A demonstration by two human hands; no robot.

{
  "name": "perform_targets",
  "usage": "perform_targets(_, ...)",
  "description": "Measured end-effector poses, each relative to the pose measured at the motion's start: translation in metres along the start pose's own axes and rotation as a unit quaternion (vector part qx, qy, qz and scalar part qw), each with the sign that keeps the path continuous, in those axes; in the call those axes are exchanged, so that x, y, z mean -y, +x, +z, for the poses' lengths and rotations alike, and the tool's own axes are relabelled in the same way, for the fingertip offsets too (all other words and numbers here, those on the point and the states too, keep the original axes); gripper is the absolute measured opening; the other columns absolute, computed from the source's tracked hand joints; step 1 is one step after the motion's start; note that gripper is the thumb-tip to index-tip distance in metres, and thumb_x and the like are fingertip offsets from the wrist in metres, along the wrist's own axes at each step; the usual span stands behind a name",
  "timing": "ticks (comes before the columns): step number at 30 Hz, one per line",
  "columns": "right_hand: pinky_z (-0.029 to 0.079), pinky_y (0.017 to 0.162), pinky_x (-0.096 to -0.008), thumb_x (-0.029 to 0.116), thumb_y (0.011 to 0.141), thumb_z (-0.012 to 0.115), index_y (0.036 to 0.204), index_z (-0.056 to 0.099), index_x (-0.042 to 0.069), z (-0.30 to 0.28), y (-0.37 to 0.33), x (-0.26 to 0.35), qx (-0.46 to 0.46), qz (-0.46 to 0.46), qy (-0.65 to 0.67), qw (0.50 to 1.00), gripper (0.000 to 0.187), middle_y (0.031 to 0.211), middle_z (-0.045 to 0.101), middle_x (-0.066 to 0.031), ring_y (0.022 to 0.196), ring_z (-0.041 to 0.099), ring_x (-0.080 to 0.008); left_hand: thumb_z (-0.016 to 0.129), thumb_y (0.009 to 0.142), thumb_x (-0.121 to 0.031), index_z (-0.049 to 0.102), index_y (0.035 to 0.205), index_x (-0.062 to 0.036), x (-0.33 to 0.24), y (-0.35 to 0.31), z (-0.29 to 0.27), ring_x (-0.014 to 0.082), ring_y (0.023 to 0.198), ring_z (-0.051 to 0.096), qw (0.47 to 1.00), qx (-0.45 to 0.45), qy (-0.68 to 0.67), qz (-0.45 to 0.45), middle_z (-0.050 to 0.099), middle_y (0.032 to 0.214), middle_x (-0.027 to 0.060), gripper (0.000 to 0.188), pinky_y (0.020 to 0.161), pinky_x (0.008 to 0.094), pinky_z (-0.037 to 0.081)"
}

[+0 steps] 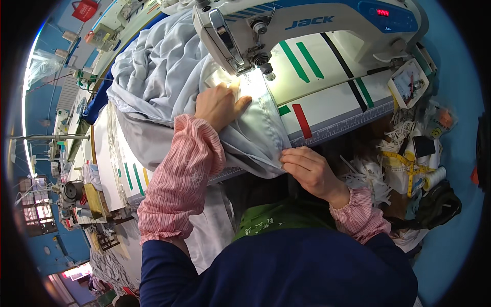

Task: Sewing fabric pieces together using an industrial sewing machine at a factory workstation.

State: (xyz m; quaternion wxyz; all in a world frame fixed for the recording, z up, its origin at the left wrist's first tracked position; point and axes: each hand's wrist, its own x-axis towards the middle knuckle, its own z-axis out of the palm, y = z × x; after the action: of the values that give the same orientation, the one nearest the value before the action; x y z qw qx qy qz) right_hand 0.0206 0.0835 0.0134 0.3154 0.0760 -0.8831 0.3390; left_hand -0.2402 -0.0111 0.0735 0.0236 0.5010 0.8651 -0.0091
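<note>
A large pale grey cloth [153, 59] is heaped on the left of the sewing machine [353, 23], and its edge runs under the lit needle area. My left hand [220, 106] lies on the cloth just in front of the needle, thumb stretched out to the right; bright glare partly washes out its fingertips. Nearer to me, at the table's front edge, my right hand [311, 170] pinches the right edge of the cloth between thumb and fingers. Between the hands the cloth lies fairly smooth, with small puckers along that edge.
Green, black and red tape strips [302, 122] mark the white table, and a ruler strip [348, 122] lines its front edge. To the right are a small tray [408, 84] of tools, a yellow measuring tape [409, 166], thread spools [434, 178] and white scraps [369, 179]. Other machines stand far left.
</note>
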Motion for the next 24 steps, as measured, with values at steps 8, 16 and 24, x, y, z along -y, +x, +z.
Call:
perform_targets(8, 0.056, 0.082, -0.0378, -0.009, 0.071, 0.07, 0.091, 0.064, 0.0, 0.001, 0.001, 0.003, -0.012, 0.014, 0.026, 1.0, 0.022, 0.099, 0.068, -0.0106, 0.101, 0.067, -0.0297, 0.076, 0.078, -0.017, 0.067, 0.106, -0.0049, -0.019, -0.083, -0.007, 0.0288, 0.082, 0.06, 0.918, -0.176, -0.221, 0.277, 0.062, 0.096, 0.0104, 0.032, 0.068, 0.0385, 0.05)
perform_targets(16, 0.055, 0.087, -0.038, -0.008, 0.072, 0.071, 0.095, 0.064, 0.0, -0.002, 0.003, 0.01, -0.01, 0.009, 0.017, 1.0, 0.025, 0.103, 0.068, -0.0113, 0.103, 0.066, -0.0295, 0.074, 0.07, -0.003, 0.066, 0.102, -0.0047, 0.008, -0.144, 0.009, 0.0329, 0.092, 0.061, 0.955, -0.178, -0.162, 0.172, 0.064, 0.1, 0.0103, 0.033, 0.079, 0.0423, 0.049)
perform_targets(24, 0.053, 0.091, -0.0394, -0.008, 0.074, 0.069, 0.095, 0.063, 0.001, 0.003, 0.005, 0.012, -0.022, -0.004, 0.028, 0.999, 0.024, 0.108, 0.069, -0.0093, 0.109, 0.064, -0.0306, 0.066, 0.074, -0.005, 0.061, 0.09, -0.0077, -0.018, -0.173, -0.042, 0.0267, 0.068, 0.059, 0.962, -0.153, -0.129, 0.186, 0.055, 0.08, 0.0049, 0.017, 0.06, 0.0383, 0.047)
